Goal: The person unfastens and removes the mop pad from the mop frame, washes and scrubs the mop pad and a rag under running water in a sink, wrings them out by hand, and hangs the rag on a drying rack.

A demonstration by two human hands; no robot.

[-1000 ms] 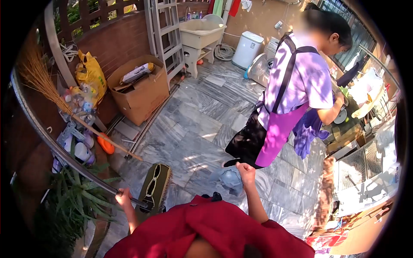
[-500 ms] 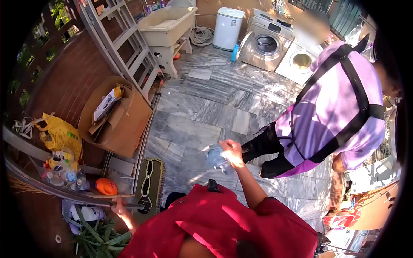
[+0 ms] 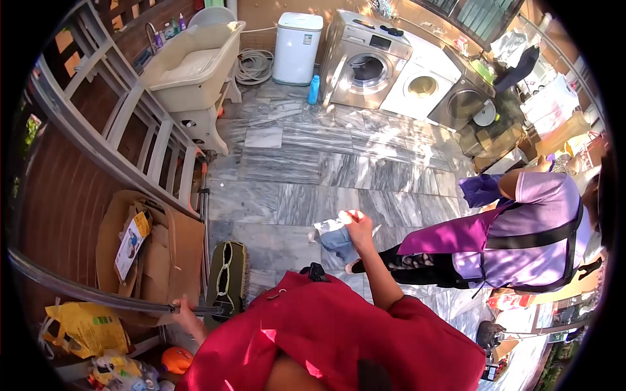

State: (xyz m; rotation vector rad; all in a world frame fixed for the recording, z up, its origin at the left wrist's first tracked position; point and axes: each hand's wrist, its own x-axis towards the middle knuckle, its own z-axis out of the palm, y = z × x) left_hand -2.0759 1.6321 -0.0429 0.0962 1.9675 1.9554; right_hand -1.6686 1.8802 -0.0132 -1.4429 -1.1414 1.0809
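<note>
My right hand [image 3: 357,229] is closed on a crumpled light-blue and white piece [image 3: 334,239], which hangs over the marble floor. Whether it is cloth or thin plastic I cannot make out. At the lower left, my left hand [image 3: 188,317] is wrapped round the dark handle of a flat mop [image 3: 91,287]. The green mop head [image 3: 226,280] with its fringed edge rests on the floor just beyond that hand.
A person in a lilac top [image 3: 541,228] stands at right, near a purple cloth [image 3: 481,190]. At left are a ladder [image 3: 134,120], a cardboard box [image 3: 186,244] and a yellow bag [image 3: 88,329]. Washing machines [image 3: 366,65] and a sink [image 3: 195,65] line the back.
My view has shifted to the right. The other person has turned and moved away, uncovering more of the machines. Both my hands keep their holds.
</note>
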